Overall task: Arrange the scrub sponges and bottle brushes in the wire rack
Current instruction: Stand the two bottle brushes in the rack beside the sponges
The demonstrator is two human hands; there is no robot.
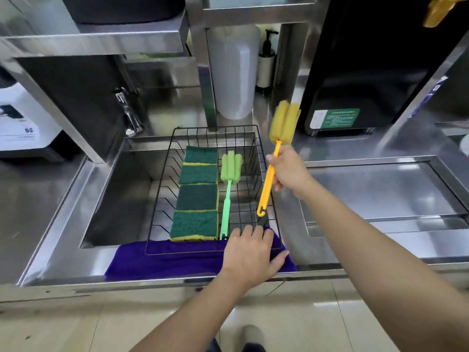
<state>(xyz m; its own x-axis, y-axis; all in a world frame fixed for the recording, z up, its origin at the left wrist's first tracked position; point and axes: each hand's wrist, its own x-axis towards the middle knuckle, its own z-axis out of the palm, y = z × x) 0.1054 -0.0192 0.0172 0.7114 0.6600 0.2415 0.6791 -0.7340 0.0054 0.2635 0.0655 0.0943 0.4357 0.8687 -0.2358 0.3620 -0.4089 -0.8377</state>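
A black wire rack (162, 189) sits over the steel sink, its near end on a purple cloth (162, 260). Several green scrub sponges (198, 196) lie in a row along its left side. A green bottle brush (227, 196) lies beside them, foam head pointing away. My right hand (286, 171) grips the handle of a yellow bottle brush (275, 153), held tilted above the rack's right rim with its foam head up. My left hand (250, 252) rests on the rack's near right corner and the cloth, fingers spread.
The sink basin (119, 199) lies under the rack, with a tap (127, 110) behind it. A white jug (233, 72) and a pump bottle (266, 62) stand at the back. A black appliance (360, 72) stands to the right, with a steel counter (380, 184) below it.
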